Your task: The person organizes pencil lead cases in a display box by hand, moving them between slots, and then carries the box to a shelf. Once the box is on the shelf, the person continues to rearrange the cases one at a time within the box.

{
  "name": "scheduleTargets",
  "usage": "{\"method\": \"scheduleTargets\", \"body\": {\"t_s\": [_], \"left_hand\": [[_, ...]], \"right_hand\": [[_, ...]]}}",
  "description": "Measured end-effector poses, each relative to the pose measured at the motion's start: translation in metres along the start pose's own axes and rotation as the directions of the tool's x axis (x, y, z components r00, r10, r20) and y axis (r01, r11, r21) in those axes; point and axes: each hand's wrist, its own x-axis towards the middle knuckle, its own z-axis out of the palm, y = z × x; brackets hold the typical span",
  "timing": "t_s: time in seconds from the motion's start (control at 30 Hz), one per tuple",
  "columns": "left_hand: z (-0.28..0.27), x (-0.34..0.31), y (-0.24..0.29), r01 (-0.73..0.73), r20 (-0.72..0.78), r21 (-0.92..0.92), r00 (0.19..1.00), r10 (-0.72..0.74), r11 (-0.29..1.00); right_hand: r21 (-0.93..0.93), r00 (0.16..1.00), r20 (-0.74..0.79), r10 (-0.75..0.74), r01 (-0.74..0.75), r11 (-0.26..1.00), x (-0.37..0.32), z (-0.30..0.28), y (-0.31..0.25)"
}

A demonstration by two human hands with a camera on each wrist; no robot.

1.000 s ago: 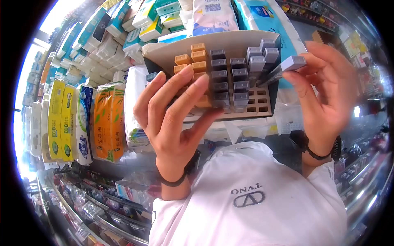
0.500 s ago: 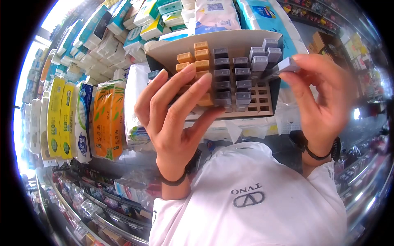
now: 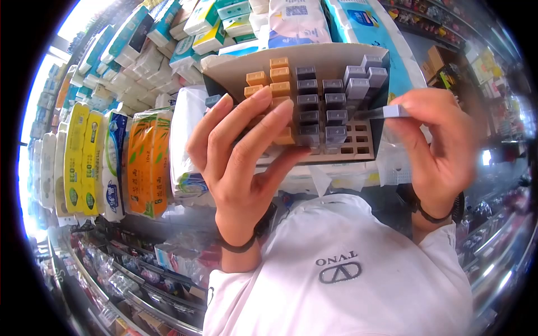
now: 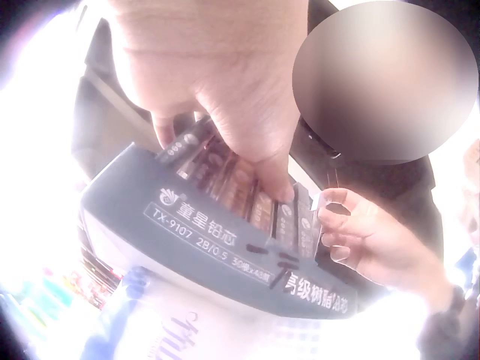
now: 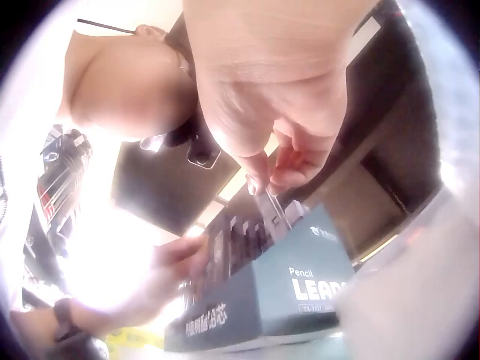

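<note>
A dark cardboard display box (image 5: 300, 285) marked "Pencil LEAD" holds rows of pencil lead tubes with orange, dark and grey caps. At its right end, my right hand (image 3: 443, 140) pinches a grey-capped lead tube (image 3: 394, 111) between thumb and fingertips. The tube leans right, its lower part inside the box over the slotted insert (image 3: 356, 140). My left hand (image 3: 238, 162) rests over the orange-capped tubes (image 3: 279, 74), fingers loosely spread and thumb by the near dark tubes (image 3: 308, 134). In the left wrist view it reaches over the printed front wall (image 4: 202, 232).
Soft packs of tissue (image 3: 297, 22) lie behind the box. To the left stand an orange pack (image 3: 148, 165) and yellow packs (image 3: 78, 159). A blue and white pack (image 3: 364, 22) lies at the back right. Shelves of goods (image 3: 140, 280) run below left.
My right hand has come down toward me with the grey-capped tube, which now lies flatter. My left hand stays over the orange-capped tubes.
</note>
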Motion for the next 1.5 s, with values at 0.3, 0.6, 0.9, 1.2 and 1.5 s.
{"method": "scheduleTargets", "body": {"t_s": [0.3,0.6,0.9,1.2,1.5], "left_hand": [[-0.001,0.000,0.000,0.004,0.006,0.012,1.000,-0.004,1.000],[0.000,0.000,-0.002,-0.034,0.014,0.050,0.999,0.034,0.998],[0.000,0.000,-0.002,-0.032,0.007,0.054,0.999,0.031,0.998],[0.001,0.001,0.003,0.028,0.013,-0.015,1.000,-0.028,0.999],[-0.005,0.007,0.002,0.020,0.031,-0.056,0.999,-0.018,0.998]], "right_hand": [[-0.136,0.999,0.023,0.041,-0.038,0.990,0.001,0.003,0.006],[-0.118,0.991,-0.015,0.132,-0.132,0.984,0.009,0.005,0.006],[-0.171,0.991,0.002,0.133,-0.130,0.977,0.010,0.006,0.010],[-0.193,0.997,-0.002,0.077,-0.076,0.978,0.002,0.009,0.015],[-0.210,0.995,-0.030,0.092,-0.096,0.973,-0.007,0.007,0.017]]}}
